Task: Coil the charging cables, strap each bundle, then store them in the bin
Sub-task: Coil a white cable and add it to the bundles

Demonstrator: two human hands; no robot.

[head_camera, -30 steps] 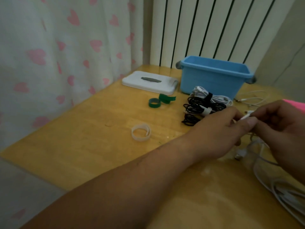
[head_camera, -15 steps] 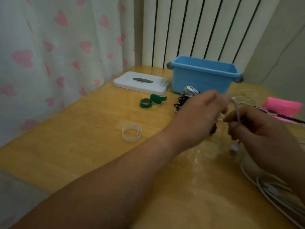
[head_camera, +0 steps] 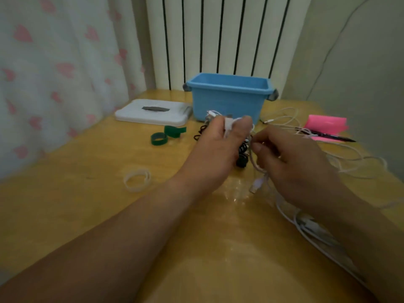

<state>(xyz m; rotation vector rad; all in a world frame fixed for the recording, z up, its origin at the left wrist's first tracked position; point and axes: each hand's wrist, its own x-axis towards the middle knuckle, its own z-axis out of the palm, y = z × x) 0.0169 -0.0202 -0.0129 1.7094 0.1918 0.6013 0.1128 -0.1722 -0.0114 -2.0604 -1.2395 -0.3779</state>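
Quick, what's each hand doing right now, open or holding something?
Left hand: closed, fingers pinching the thin white charging cable.
Right hand: closed on the same cable, nearer its plug end.

Yellow wooden table point(head_camera: 65, 215) before a pink-hearted white curtain point(head_camera: 54, 73), white ribbed radiator point(head_camera: 218, 36) and pale wall point(head_camera: 360, 62), dim light

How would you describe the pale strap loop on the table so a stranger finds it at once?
Start at the blue bin at the back of the table. Come toward the viewer past the two green straps; the pale strap loop lies alone, left of the left forearm. Of the straps, it alone is whitish.
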